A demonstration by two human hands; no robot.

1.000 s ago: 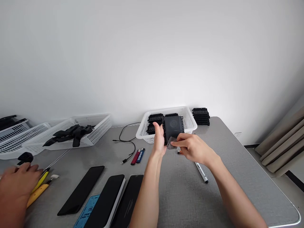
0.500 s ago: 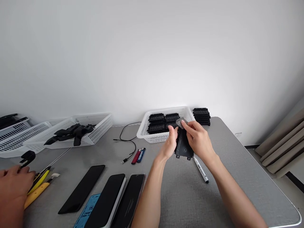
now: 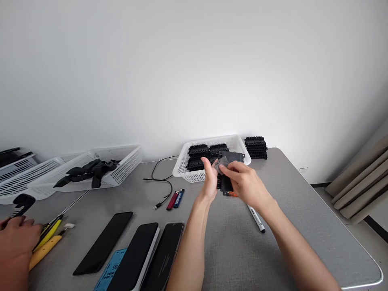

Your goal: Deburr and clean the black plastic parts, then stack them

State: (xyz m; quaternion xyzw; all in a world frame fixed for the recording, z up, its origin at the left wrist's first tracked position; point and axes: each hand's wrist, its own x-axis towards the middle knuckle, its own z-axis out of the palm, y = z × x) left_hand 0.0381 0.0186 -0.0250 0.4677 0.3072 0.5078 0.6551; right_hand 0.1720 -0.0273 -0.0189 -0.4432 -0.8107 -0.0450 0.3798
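A black plate (image 3: 235, 156) is hanging in the air above the tabletop (image 3: 309, 246), tilted, in front of the near rim of a white basket (image 3: 194, 178) that is standing at the tabletop's far edge. The left hand (image 3: 211, 182) is holding the plate from its left side, thumb standing up and away while the other fingers, partly hidden, seem to be grasping it. The right hand (image 3: 247, 184) is pinching a crumpled grey cloth (image 3: 222, 163) and pressing it against the plate. Work on this plate is apparently under way and not finished, as the cloth is lying on it; how much of its surface is done, the frame is not showing. Inside the basket, similar black pieces (image 3: 198, 151) are sitting in stacks, and another stack (image 3: 256, 148) is standing outside it, close to the tabletop's far right corner; which of these are done and which are left, I cannot tell. A marker (image 3: 257, 219) is lying below the right wrist, in from the right edge. Toward the near edge, left of the left forearm, three dark phones (image 3: 104, 242) are lying face up, and at the left side a co-worker's hand (image 3: 18, 238) is resting near yellow-handled tools (image 3: 45, 250), its fingers' grasp unclear.
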